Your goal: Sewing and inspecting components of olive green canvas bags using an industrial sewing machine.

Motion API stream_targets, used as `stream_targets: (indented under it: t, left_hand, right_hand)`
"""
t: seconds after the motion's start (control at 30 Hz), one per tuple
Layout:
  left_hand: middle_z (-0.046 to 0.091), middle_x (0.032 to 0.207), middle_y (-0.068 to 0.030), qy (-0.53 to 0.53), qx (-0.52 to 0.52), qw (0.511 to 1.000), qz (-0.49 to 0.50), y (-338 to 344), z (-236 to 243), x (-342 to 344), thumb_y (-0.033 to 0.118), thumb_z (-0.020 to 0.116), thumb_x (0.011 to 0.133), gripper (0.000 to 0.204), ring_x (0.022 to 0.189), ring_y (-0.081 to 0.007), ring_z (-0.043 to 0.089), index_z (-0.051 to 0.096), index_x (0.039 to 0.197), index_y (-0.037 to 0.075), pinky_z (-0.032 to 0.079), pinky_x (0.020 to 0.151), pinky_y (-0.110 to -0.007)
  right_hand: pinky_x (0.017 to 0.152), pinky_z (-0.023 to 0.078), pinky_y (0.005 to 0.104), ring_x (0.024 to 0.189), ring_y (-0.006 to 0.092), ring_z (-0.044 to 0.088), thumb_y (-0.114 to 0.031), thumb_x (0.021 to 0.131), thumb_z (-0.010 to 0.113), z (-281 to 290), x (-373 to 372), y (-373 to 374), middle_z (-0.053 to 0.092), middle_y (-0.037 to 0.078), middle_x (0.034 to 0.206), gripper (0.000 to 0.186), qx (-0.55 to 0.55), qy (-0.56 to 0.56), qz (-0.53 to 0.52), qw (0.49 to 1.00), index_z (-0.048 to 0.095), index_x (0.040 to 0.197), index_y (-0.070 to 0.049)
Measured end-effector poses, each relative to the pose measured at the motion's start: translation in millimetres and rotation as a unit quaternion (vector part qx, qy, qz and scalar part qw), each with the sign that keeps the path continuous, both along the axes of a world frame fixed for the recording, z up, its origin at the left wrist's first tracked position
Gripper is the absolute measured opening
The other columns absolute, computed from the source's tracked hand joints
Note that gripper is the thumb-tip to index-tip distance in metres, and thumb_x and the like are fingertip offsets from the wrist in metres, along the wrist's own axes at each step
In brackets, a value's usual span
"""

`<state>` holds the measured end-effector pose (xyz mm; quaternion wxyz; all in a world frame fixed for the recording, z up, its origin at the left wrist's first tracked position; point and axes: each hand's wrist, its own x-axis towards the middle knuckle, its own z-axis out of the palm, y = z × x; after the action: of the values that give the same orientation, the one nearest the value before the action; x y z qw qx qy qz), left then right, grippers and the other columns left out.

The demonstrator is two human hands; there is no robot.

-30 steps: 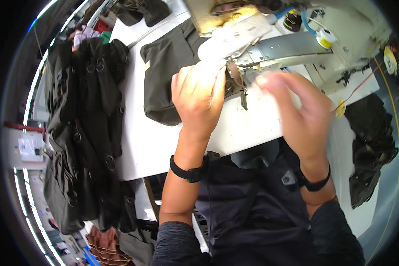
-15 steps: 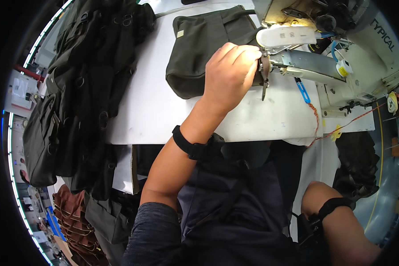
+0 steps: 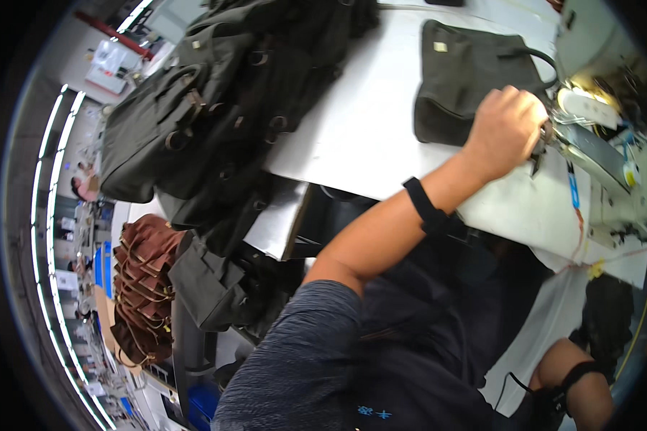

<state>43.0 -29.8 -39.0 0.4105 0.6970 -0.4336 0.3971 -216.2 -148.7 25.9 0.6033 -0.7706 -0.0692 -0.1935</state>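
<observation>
My left hand (image 3: 505,131) is closed at the end of the sewing machine's narrow arm (image 3: 595,156). Its curled fingers hide whatever they grip; a small dark pointed piece (image 3: 536,167) shows just below them. Behind and left of that hand, a dark grey-green fabric bag (image 3: 464,75) lies on the white table, with a pale label near its upper left corner. The bag's looped handle (image 3: 545,60) reaches toward the machine. At the lower right, a black band circles my right arm (image 3: 589,399); the fingers of that hand are hidden.
Dark bags with metal rings (image 3: 266,86) are heaped on the left of the white table (image 3: 323,154). Beyond them are reddish-brown bags (image 3: 145,262) and a grey one (image 3: 208,284). A blue-handled tool (image 3: 573,185) on a twisted cord lies beside the machine. Dark material (image 3: 605,316) hangs at the right.
The view has turned left, so the table, bag and machine sit farther right in it. My left hand stays closed at the machine arm. More of the left-hand bag heap shows.
</observation>
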Motion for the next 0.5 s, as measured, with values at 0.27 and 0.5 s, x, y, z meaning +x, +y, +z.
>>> stream_targets:
  t: [0.27,0.5]
  left_hand:
    - [0.062,0.099,-0.0071,-0.049,0.02,0.998,0.038,-2.3,0.6,0.2,0.012,0.076,0.079,0.021,0.091,-0.0292,0.059,0.065,0.097,0.007,0.045,0.078,-0.042]
    - [0.067,0.101,-0.0137,-0.036,0.036,0.998,0.021,4.6,2.7,-1.8,0.009,0.067,0.089,0.015,0.094,-0.0355,0.062,0.069,0.102,0.003,0.05,0.084,-0.046]
  right_hand:
    - [0.087,0.059,0.0507,0.051,0.0192,0.054,-0.033,0.112,0.043,4.2,-7.3,2.6,0.052,0.001,0.056,0.048,0.022,0.033,0.013,0.999,0.065,0.076,-0.011]
    - [0.089,0.059,0.0527,0.046,0.0187,0.051,-0.034,0.113,0.04,1.9,-3.1,0.6,0.049,0.0,0.051,0.052,0.192,0.068,0.07,0.976,0.065,0.074,-0.012]
